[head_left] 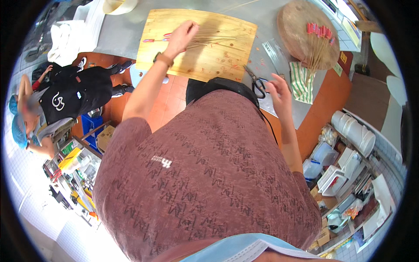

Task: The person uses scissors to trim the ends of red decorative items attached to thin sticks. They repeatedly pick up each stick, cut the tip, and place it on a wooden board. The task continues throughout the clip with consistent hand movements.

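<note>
My left hand (183, 36) is over the wooden cutting board (157, 23), its fingers curled by thin sticks (216, 38); whether it grips any cannot be told. Red-and-blue wrapped pieces (149, 40) lie at the sticks' left end. Small reddish and brown scraps are scattered on the board's right part. My right hand (281, 93), fingers apart and holding nothing, is raised near the table's front edge. Black-handled scissors (257, 84) lie just left of it. Beyond, a bundle of sticks with red ends (319, 31) rests on a round wooden block (294, 16), partly over a green-striped cloth (301, 83).
A clear flat plastic item (273, 52) lies between board and block. White cloths (63, 41) and a pale bowl (119, 6) are at the table's left. People in black aprons (78, 93) are at the left. Shelves with white buckets (353, 132) and plastic containers (322, 154) stand at the right.
</note>
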